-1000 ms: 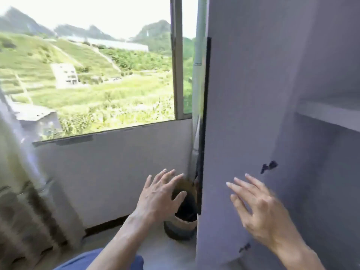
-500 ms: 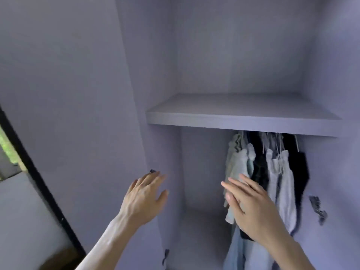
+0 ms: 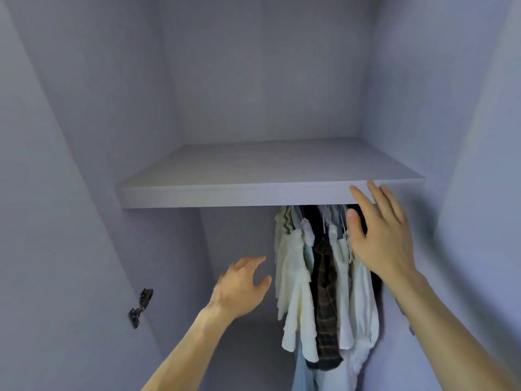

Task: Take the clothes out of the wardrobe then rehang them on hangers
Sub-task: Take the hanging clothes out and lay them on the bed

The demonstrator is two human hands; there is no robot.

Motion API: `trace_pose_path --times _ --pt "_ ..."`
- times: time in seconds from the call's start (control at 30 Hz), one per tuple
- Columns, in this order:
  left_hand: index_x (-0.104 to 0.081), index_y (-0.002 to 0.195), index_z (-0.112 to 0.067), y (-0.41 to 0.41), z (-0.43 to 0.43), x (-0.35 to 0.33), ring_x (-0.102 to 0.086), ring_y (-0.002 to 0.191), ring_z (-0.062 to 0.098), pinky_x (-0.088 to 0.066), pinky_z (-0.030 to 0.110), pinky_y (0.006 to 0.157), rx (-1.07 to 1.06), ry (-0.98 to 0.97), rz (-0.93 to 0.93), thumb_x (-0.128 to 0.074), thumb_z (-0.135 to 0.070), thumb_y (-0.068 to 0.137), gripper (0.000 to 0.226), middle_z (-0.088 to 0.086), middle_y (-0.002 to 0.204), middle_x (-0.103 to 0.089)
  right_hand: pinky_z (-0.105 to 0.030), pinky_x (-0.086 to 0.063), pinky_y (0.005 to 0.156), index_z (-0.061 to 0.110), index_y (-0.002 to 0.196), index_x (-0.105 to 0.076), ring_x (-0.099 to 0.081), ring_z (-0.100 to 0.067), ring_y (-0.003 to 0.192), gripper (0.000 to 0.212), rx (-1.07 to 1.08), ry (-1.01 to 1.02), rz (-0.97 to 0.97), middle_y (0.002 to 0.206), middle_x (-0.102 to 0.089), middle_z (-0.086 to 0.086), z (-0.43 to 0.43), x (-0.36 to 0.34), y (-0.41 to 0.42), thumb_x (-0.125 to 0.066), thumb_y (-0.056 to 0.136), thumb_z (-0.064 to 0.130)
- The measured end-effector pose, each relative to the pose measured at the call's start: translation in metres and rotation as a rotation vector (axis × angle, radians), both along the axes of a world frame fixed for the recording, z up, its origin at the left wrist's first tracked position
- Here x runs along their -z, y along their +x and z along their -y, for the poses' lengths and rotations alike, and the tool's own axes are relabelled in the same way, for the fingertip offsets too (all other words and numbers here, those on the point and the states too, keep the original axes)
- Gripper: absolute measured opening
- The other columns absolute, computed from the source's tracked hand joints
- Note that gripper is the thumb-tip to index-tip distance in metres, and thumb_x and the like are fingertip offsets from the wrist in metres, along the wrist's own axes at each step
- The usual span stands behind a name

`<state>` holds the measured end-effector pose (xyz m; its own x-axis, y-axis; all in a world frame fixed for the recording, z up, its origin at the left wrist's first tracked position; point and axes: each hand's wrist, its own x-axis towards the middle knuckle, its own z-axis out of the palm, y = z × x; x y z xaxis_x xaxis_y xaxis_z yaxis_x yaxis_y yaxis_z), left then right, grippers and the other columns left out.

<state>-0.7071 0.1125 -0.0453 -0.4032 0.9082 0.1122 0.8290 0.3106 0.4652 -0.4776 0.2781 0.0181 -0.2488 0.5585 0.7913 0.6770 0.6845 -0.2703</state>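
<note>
The open wardrobe [image 3: 84, 193] has pale lilac walls. Several clothes [image 3: 296, 283] hang bunched under its shelf [image 3: 253, 193] at the right: cream and white tops, a dark plaid shirt [image 3: 325, 306], pale blue cloth lower down. Their hangers [image 3: 327, 215] show only as thin hooks at the top. My right hand [image 3: 380, 238] is raised in front of the hanger tops, fingers spread and straight, holding nothing. My left hand [image 3: 242, 286] reaches in just left of the clothes, fingers relaxed, apart from the cloth.
The shelf's front edge juts out just above my right hand. A dark metal hinge [image 3: 140, 307] sits on the left inner wall. The wardrobe's floor [image 3: 239, 356] lies below my left hand. Right wall [image 3: 465, 221] stands close beside my right forearm.
The view swung from the window and wardrobe door into the wardrobe. My right hand rose from mid-clothes height to the hanger tops. My left hand moved right, toward the clothes.
</note>
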Motion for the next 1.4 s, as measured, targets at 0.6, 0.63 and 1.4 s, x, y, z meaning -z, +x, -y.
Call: trace_pose_path --times 0.6,0.63,1.4 --pt "-0.018 0.155 -0.016 0.017 -0.225 0.087 -0.057 0.122 0.032 -0.049 0.039 0.095 -0.233 0.012 0.462 -0.055 -0.036 0.099 0.071 0.014 0.145 -0.045 -0.061 -0.008 0.119 0.031 0.133 -0.056 -0.042 -0.029 0.137 0.035 0.208 0.504 -0.121 0.135 -0.057 -0.006 -0.154 0.036 -0.069 -0.041 0.102 0.036" --pt "-0.017 0.155 -0.016 0.018 -0.23 0.089 -0.057 0.121 0.035 -0.049 0.04 0.095 -0.245 0.027 0.464 -0.053 -0.028 0.099 0.068 0.016 0.144 -0.047 -0.061 -0.009 0.118 0.031 0.133 -0.056 -0.042 -0.029 0.137 0.035 0.211 0.503 -0.119 0.135 -0.057 -0.006 -0.154 0.036 -0.069 -0.041 0.102 0.037" --pt "-0.043 0.149 -0.021 -0.024 -0.202 0.055 -0.053 0.131 0.024 -0.039 0.027 0.108 -0.293 0.432 0.589 -0.037 -0.03 0.107 0.043 0.002 0.142 -0.056 -0.063 -0.011 0.118 0.03 0.13 -0.057 -0.038 -0.028 0.139 0.033 0.232 0.441 -0.099 0.137 -0.053 -0.005 -0.151 0.037 -0.067 -0.04 0.103 0.037"
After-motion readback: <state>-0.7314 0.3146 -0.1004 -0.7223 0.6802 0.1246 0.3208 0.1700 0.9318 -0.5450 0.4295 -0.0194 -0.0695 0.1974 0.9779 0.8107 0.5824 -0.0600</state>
